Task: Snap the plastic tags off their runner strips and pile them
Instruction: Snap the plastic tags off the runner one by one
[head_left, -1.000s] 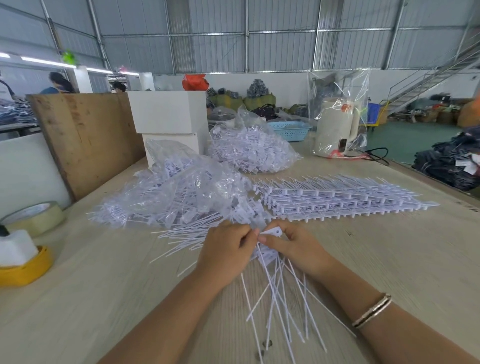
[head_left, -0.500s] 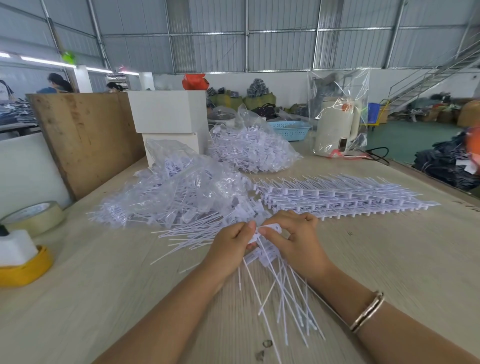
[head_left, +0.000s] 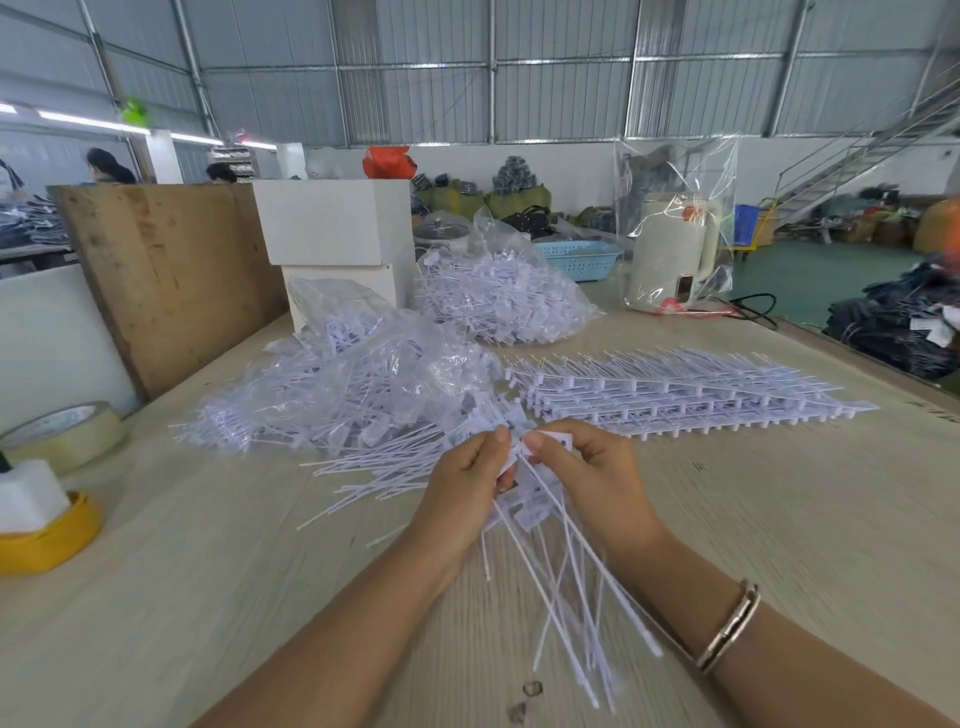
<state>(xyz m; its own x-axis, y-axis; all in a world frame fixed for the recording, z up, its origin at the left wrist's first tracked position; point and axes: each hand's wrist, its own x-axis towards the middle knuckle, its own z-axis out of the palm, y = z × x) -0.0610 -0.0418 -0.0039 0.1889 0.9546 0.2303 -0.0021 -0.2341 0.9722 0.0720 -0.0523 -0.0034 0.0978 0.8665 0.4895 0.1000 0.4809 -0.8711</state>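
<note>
While both hands pinch one strip above the table (head_left: 208, 571), the left hand (head_left: 462, 499) and right hand (head_left: 597, 483) grip it by a tag (head_left: 558, 441). Beyond lies a pile (head_left: 363, 395) of loose tags; farther, stacked strips (head_left: 675, 395) wait, so much work remains.

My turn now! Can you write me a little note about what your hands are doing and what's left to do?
Left hand and right hand both pinch one bunch of white tags, its long tails hanging toward you.
Loose tails already lie in front of the bagged tags.
The stack of runner strips, behind the right hand, is not yet snapped.
Left: finish this bunch, then work through the stack.
</note>
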